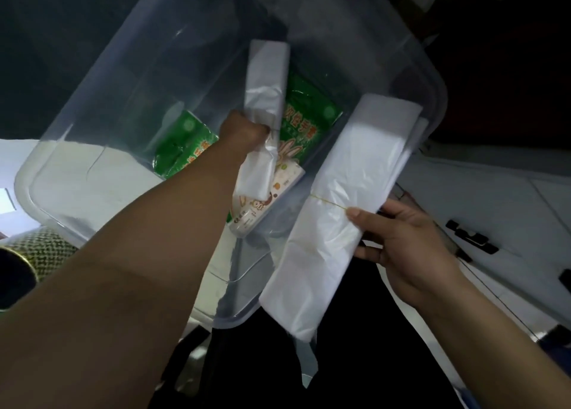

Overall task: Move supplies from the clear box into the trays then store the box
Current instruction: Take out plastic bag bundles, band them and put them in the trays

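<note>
Head view: the left hand, at centre inside the clear box, is clenched around a narrow white bag bundle. At four o'clock, the right hand pinches a wider white bag bundle over the box's rim. Green packets lie inside.

Left hand's fingers buried behind the white bag bundle; green packets' print partly covered, unreadable.
</note>
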